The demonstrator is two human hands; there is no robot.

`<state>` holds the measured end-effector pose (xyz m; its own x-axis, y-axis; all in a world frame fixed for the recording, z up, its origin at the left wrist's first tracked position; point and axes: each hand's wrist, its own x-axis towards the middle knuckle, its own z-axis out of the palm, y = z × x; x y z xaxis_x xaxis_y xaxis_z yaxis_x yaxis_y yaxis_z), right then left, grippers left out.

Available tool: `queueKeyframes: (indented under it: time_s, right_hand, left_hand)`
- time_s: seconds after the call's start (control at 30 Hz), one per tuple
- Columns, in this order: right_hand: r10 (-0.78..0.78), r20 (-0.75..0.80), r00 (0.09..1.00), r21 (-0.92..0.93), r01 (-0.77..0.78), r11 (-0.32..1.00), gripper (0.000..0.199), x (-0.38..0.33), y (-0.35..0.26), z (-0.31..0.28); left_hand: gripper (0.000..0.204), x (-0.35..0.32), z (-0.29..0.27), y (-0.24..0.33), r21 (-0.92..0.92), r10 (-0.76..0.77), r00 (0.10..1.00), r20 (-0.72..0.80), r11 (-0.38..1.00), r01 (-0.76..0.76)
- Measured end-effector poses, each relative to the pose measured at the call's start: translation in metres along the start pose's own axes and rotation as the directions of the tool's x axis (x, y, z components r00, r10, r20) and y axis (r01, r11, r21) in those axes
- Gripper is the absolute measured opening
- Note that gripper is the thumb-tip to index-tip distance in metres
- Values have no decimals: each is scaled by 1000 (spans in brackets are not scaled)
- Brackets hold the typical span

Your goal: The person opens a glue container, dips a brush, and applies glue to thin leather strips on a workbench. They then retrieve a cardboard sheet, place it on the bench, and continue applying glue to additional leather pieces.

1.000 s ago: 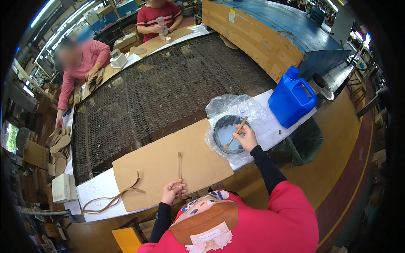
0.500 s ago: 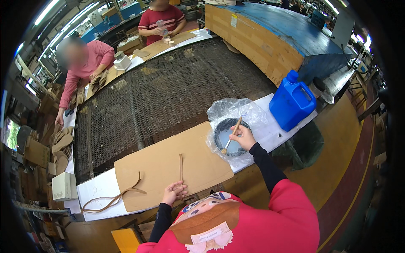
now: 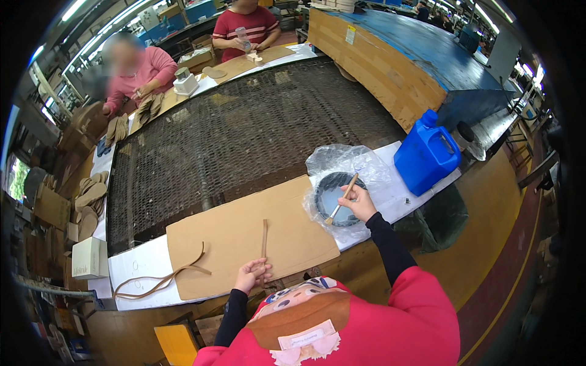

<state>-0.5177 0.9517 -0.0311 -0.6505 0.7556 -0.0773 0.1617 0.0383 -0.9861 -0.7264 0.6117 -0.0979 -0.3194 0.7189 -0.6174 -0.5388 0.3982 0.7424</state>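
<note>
My left hand (image 3: 253, 274) pinches the near end of a narrow brown strip (image 3: 265, 236), which lies away from me across a flat cardboard sheet (image 3: 213, 235). In my right hand (image 3: 361, 204) is a wooden-handled paintbrush (image 3: 351, 185), its handle tilted up and its pale bristles low at the near rim of a dark round bowl (image 3: 319, 198). Whitish liquid sits in the bowl, and crumpled clear plastic (image 3: 323, 160) surrounds it. More brown strips (image 3: 160, 282) lie loosely curved over the sheet's left part and the white surface beside it.
A blue jug (image 3: 421, 160) stands right of the bowl. Beyond the cardboard runs a dark mesh conveyor (image 3: 244, 140) toward a large blue-topped machine (image 3: 415, 46). A white box (image 3: 90, 258) stands at the left. Two co-workers, in pink (image 3: 143, 70) and red (image 3: 229, 27), work across the conveyor.
The whole view has shifted slightly. The co-worker in pink has drawn back an arm from the pile of flat brown pieces. My hands keep hold of the strip and the brush.
</note>
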Motion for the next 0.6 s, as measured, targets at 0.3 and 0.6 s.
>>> queueKeyframes:
  time_s: [0.3, 0.6]
  right_hand:
    - [132, -154, 979, 372, -66, 926, 28, -1, -32, -13]
    - [48, -299, 953, 583, 143, 800, 21, -5, -90, -15]
  left_hand:
    - [32, -2, 2, 2, -34, 16, 1000, 19, 999, -15]
    - [31, -4, 1, 6, -13, 10, 999, 35, 1000, -9]
